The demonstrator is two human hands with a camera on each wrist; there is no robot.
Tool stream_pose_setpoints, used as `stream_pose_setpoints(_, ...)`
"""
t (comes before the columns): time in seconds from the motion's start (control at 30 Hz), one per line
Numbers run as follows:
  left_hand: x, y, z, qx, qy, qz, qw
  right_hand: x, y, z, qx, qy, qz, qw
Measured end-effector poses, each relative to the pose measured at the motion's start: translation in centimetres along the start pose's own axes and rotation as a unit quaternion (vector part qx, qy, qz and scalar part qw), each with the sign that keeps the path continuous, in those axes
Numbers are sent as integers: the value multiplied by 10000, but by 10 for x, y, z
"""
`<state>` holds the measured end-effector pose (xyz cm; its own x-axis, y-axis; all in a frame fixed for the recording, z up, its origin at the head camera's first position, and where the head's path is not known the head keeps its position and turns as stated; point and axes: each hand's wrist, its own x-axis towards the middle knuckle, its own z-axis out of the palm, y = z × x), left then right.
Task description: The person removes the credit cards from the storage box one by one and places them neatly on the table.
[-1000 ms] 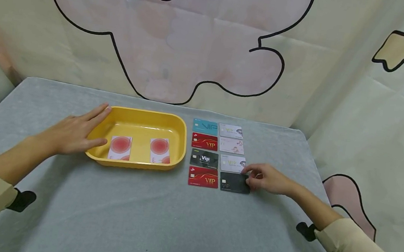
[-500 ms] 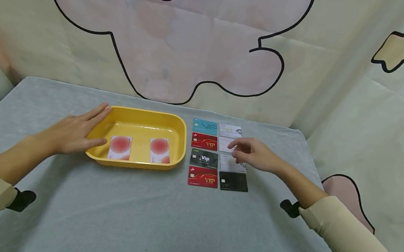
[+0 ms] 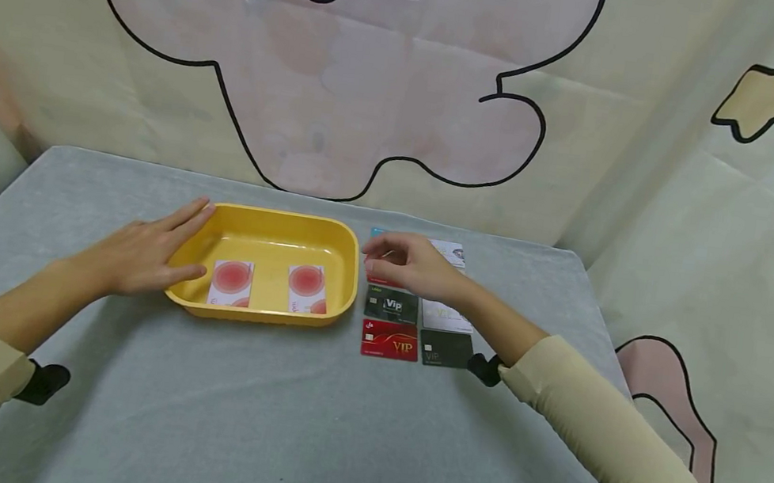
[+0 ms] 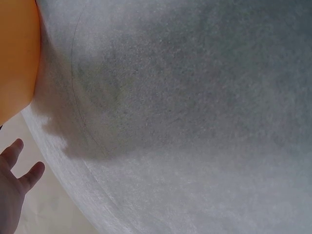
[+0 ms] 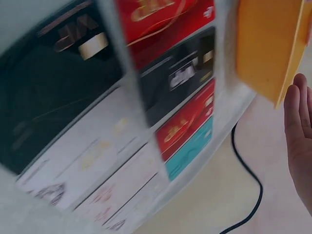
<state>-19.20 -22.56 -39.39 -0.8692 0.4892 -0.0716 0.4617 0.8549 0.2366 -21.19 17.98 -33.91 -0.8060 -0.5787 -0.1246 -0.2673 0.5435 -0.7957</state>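
My left hand [image 3: 141, 257] rests on the left rim of a yellow tray [image 3: 275, 214], fingers extended. Inside the tray lie two white cards with red circles, one left [image 3: 231, 281] and one right [image 3: 307, 288]. My right hand [image 3: 420, 267], fingers loosely bent and nothing seen between them, hovers over the far end of two columns of VIP cards, near the tray's right side. A black Vip card [image 3: 392, 304], a red VIP card [image 3: 390, 341] and a dark card [image 3: 446, 349] show in front of it. In the head view it partly covers the far cards; a teal card [image 5: 191, 148] shows in the right wrist view.
Grey cloth covers the table [image 3: 281, 413]. A printed curtain [image 3: 346, 93] hangs directly behind the table's far edge, with another fabric panel [image 3: 753, 235] on the right. A black cable [image 5: 251, 175] appears beyond the table edge in the right wrist view.
My right hand has left the near dark card and moved left and away from me over the far cards, toward the tray. The left hand has stayed on the rim.
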Motion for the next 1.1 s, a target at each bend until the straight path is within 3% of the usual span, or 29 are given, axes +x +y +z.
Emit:
stream_pose_setpoints(0.17,0,0,0,7,-15,-17,10000,16,-8,12,274,-187,-224,9992)
stream_pose_setpoints(0.47,0,-1,1,-6,-20,-18,10000,35,-20,26,-72,-604,-387,9974)
stream_pose_setpoints(0.67,0,-1,1,2,-34,-51,10000,46,-25,30,-402,-1070,-203,9932)
stream_pose_setpoints(1.1,1,0,1,11,-46,-76,10000,71,-34,34,-874,-2191,272,9714)
